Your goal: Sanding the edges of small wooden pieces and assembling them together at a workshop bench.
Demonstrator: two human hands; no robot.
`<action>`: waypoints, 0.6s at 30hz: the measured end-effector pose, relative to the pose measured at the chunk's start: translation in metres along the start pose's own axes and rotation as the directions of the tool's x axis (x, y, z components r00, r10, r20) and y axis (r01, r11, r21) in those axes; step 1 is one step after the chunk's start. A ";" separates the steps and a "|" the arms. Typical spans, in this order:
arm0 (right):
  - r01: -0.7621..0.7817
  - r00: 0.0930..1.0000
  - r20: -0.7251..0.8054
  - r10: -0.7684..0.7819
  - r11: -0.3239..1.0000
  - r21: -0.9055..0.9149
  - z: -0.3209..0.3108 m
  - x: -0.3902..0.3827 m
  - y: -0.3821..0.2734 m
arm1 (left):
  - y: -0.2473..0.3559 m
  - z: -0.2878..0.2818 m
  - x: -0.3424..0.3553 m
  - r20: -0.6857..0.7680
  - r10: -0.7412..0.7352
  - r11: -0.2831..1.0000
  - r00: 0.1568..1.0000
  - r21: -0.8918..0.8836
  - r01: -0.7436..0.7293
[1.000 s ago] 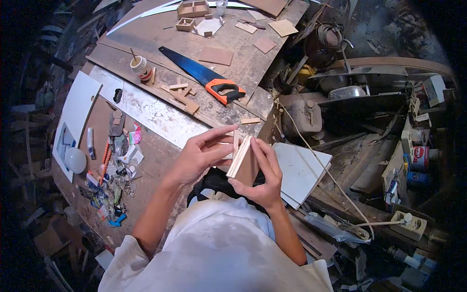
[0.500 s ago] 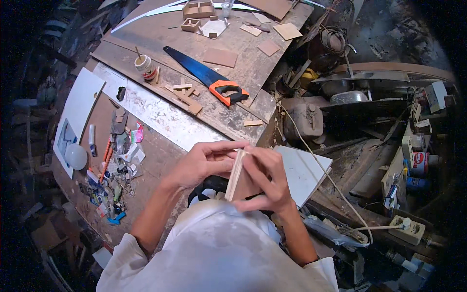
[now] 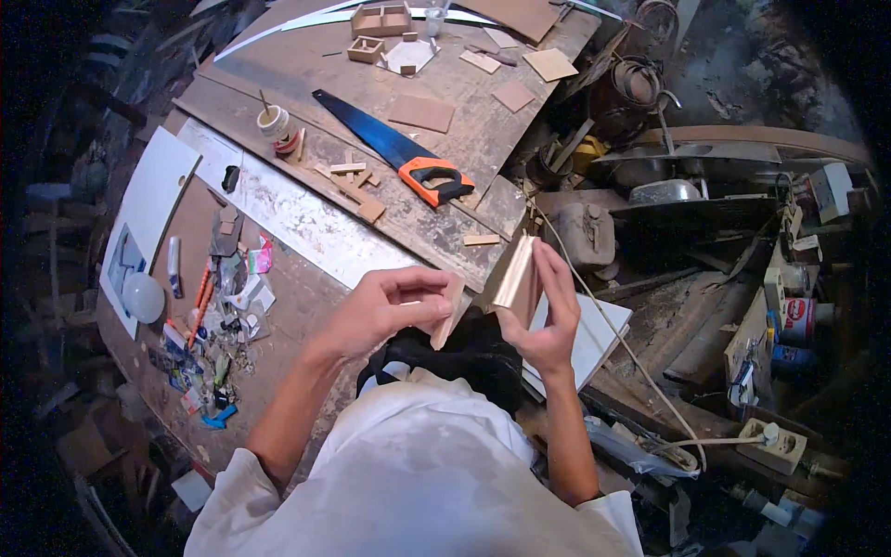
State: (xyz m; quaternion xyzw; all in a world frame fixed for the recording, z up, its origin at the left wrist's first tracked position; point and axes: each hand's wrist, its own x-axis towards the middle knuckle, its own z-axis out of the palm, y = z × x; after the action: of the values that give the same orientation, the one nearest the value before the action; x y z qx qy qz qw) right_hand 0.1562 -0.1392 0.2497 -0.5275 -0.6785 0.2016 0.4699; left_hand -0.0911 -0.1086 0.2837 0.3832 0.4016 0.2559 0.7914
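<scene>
My left hand (image 3: 405, 308) pinches a thin, small wooden piece (image 3: 445, 316) upright between thumb and fingers, over my lap. My right hand (image 3: 548, 316), apart from it to the right, grips a squarish stack of thin wooden boards (image 3: 516, 277), its pale edges facing up. Beyond my hands a small wood strip (image 3: 481, 239) lies on the worktop near an orange-handled saw (image 3: 371, 130).
The worktop (image 3: 343, 232) holds cut wood pieces (image 3: 357, 190), a glue pot (image 3: 277, 130), small wooden boxes (image 3: 379, 19) and a clutter of small items (image 3: 213, 343). White boards (image 3: 594, 330), a jerrycan (image 3: 580, 237), cables and a power socket (image 3: 775, 446) lie to the right.
My hands have separated: my right hand has moved up and rightward with the stack, while my left hand now holds a thin piece apart from it.
</scene>
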 end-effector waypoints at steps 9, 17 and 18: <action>0.041 0.998 0.049 -0.043 0.998 0.058 0.010 0.012 -0.010 | 0.007 0.006 -0.004 0.045 0.004 1.000 0.999 0.031 -0.006; 0.057 0.994 0.079 -0.074 0.979 0.196 0.007 0.013 -0.032 | 0.009 0.009 -0.008 0.044 0.008 0.999 0.999 0.035 -0.010; -0.039 0.998 0.062 0.026 0.978 0.204 0.012 0.010 -0.015 | 0.009 0.010 -0.007 0.056 0.030 0.999 0.998 0.040 -0.032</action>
State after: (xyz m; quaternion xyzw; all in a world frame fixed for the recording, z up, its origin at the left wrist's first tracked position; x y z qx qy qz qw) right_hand 0.1378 -0.1326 0.2595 -0.4811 -0.6590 0.2936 0.4980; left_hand -0.0873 -0.1124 0.2981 0.4122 0.3789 0.2492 0.7902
